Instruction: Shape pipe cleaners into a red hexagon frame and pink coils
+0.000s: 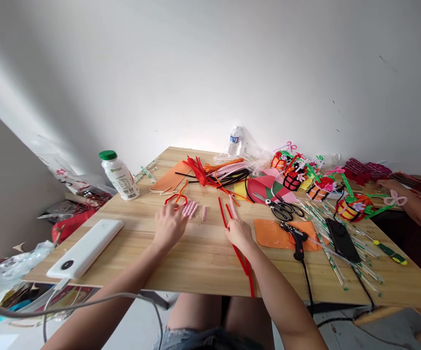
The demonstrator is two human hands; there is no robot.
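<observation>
My left hand (169, 225) lies flat on the wooden table (196, 257), fingers spread toward a few short pink coiled pieces (192, 209) and a bent red pipe cleaner (176, 198). My right hand (237, 232) is closed round several long red pipe cleaners (245, 262) that run from the table's middle down past its front edge. A pink pipe cleaner (233, 206) sticks up from the same hand.
A white power bank (86, 248) and a green-capped bottle (118, 175) sit on the left. Scissors (283, 209), a glue gun (296, 238), a black phone (342, 239), pipe-cleaner bundles (218, 172) and small flower baskets (352, 206) crowd the right. Another person's arm (414, 206) reaches in at far right.
</observation>
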